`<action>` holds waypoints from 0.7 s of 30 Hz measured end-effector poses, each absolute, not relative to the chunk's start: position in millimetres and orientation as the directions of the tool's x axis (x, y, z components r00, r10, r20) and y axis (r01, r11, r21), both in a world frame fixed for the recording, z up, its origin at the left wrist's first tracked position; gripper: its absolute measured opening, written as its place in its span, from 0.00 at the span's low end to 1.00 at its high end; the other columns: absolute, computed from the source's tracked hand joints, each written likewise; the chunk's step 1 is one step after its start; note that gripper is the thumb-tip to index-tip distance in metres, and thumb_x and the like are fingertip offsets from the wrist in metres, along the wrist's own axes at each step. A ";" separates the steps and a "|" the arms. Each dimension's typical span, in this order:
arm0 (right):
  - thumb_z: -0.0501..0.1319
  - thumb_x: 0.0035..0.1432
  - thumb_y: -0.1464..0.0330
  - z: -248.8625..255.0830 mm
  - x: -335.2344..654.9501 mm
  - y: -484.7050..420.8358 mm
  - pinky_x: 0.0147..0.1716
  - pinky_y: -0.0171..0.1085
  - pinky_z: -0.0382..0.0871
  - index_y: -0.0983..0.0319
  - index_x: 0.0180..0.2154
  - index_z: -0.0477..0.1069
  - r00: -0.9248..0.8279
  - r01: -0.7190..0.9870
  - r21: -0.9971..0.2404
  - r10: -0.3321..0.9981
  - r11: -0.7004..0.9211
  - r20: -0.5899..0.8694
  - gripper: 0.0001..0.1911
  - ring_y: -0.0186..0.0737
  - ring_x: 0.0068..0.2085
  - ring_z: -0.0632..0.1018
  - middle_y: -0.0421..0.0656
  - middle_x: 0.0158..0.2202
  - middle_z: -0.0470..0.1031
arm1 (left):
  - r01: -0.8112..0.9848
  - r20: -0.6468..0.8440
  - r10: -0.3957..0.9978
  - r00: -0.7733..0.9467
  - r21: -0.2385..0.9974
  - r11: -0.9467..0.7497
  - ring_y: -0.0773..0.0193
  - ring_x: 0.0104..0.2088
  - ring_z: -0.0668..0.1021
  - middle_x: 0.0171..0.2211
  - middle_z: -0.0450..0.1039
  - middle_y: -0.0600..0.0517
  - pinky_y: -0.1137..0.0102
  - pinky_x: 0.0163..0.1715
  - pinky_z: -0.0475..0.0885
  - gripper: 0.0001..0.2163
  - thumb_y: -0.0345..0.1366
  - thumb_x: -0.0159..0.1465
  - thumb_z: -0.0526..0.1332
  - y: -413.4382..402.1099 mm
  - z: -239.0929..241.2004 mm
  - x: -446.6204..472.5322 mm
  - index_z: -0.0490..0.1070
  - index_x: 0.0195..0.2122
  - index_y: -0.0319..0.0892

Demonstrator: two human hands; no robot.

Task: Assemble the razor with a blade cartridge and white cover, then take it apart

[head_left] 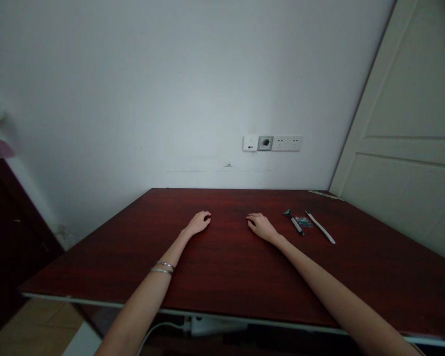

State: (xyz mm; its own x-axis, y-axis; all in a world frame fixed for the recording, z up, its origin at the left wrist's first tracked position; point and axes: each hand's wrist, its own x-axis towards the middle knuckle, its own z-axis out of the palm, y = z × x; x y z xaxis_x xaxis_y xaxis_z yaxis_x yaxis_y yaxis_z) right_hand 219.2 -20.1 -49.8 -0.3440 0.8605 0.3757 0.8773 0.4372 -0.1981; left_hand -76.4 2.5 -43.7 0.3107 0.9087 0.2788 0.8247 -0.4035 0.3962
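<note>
My left hand (199, 223) rests on the dark red-brown table (222, 277), its fingers loosely bent and the thumb apart, with nothing in it. Across a gap of bare tabletop lies my right hand (261, 226), palm down, fingers stretched to the left and also holding nothing. Nearest to it, on its right, is a razor (295, 225) with a green head and a grey and black handle. Beside the razor sits a small flat clear packet (304, 222) with dark greenish contents that I cannot make out. Further right lies a white toothbrush (322, 228), slanting, its head pointing away.
A white wall with a row of sockets (287, 143) rises behind the table. At the right stands a pale panelled door (404, 148), close to the table's edge. Below the front edge are a white power strip (215, 326) and a cable (159, 325).
</note>
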 end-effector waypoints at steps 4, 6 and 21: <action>0.51 0.56 0.66 -37.0 223.7 -23.7 0.49 0.38 0.61 0.63 0.46 0.72 -0.375 0.871 -0.200 0.869 0.450 0.321 0.19 0.44 0.51 0.70 0.49 0.50 0.71 | 0.818 0.278 0.907 0.318 0.403 -0.410 0.58 0.56 0.65 0.51 0.68 0.46 0.66 0.55 0.58 0.16 0.35 0.60 0.52 3.9 -44.5 -77.0 0.69 0.48 0.39; 0.52 0.55 0.65 -23.3 233.9 -25.2 0.48 0.37 0.63 0.62 0.46 0.72 -0.348 0.884 -0.207 0.886 0.419 0.305 0.18 0.43 0.49 0.72 0.48 0.48 0.72 | 0.824 0.267 0.911 0.315 0.400 -0.402 0.58 0.56 0.64 0.52 0.67 0.46 0.66 0.55 0.58 0.17 0.36 0.60 0.51 5.0 -44.7 -77.1 0.69 0.48 0.39; 0.54 0.51 0.52 15.1 363.7 -56.5 0.29 0.38 0.66 0.62 0.34 0.75 0.139 0.977 -0.166 0.989 -0.130 0.045 0.22 0.49 0.36 0.77 0.52 0.36 0.75 | 0.811 0.289 0.909 0.299 0.425 -0.402 0.56 0.56 0.65 0.52 0.67 0.45 0.65 0.56 0.57 0.16 0.34 0.59 0.51 1.0 -41.6 -75.5 0.70 0.47 0.38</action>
